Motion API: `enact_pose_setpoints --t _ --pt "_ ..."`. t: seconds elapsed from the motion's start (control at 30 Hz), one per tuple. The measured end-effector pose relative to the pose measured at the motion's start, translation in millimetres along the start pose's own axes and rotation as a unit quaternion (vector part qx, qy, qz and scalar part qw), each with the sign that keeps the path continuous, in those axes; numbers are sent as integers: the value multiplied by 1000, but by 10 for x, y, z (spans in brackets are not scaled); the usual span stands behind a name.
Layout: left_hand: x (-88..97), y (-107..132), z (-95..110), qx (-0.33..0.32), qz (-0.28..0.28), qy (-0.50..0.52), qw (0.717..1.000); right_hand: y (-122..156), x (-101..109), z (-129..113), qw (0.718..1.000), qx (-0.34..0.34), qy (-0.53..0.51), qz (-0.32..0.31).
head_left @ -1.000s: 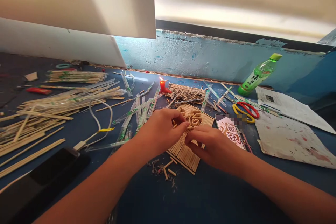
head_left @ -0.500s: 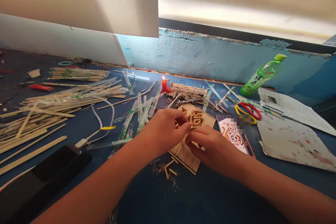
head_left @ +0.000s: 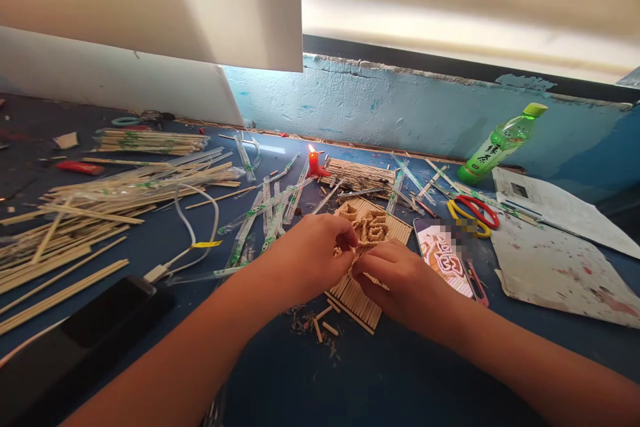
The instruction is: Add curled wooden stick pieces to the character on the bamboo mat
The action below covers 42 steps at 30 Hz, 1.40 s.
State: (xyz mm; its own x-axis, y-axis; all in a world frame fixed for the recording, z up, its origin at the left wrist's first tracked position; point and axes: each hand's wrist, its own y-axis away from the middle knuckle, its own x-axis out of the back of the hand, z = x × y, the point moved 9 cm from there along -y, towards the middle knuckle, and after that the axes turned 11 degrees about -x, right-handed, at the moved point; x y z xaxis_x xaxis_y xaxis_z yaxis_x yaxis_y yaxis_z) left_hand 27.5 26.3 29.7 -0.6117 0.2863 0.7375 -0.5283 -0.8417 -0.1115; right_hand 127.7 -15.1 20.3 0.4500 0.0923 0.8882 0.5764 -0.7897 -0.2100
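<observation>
A flat panel of wooden sticks (head_left: 353,297) laid side by side rests on the blue table. Small wooden pieces form a raised pattern (head_left: 374,228) on its upper half. My left hand (head_left: 317,250) is over the panel's left side, thumb and fingers pinched together. From the right, my right hand (head_left: 400,273) comes in with curled fingers, its tips close to those of the left. Both sets of fingertips meet just below the raised pattern. What they pinch is hidden by the fingers. A phone (head_left: 440,257) beside my right hand displays a similar pattern.
Behind the panel a red candle (head_left: 314,163) burns. Yellow-and-red scissors (head_left: 473,213), a green bottle (head_left: 495,147) and papers (head_left: 565,267) lie or stand to the right. Chopsticks (head_left: 95,213), plastic wrappers (head_left: 273,210) and a black power bank (head_left: 95,333) with a white cable spread leftward.
My left hand has shifted slightly down and left, uncovering more of the raised pattern. The right hand has barely moved, and both hands remain pinched close together.
</observation>
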Motion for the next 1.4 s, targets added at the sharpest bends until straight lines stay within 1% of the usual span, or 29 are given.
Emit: enact_pose_setpoints --t 0.2,0.3,0.47,0.67,0.87,1.13,1.4 --pt "-77 31 11 -4 -41 3 999 -6 25 20 1000 -8 -24 11" --pt "-91 36 8 2 -50 -6 999 -8 14 23 999 -10 -32 6" --pt "-101 20 3 0 -55 -15 998 10 -18 37 1000 -8 -23 -4" --pt "-106 25 1 -5 -55 -14 998 10 -4 20 1000 2 -14 -5" --pt "-114 23 -1 8 -67 -18 998 -4 -3 4 1000 3 -18 -1" --pt "-110 32 10 -2 -67 -19 998 0 1 20 999 -2 -37 -8" --pt "-112 12 15 -10 -63 -24 998 -2 -7 2 999 3 -32 -8"
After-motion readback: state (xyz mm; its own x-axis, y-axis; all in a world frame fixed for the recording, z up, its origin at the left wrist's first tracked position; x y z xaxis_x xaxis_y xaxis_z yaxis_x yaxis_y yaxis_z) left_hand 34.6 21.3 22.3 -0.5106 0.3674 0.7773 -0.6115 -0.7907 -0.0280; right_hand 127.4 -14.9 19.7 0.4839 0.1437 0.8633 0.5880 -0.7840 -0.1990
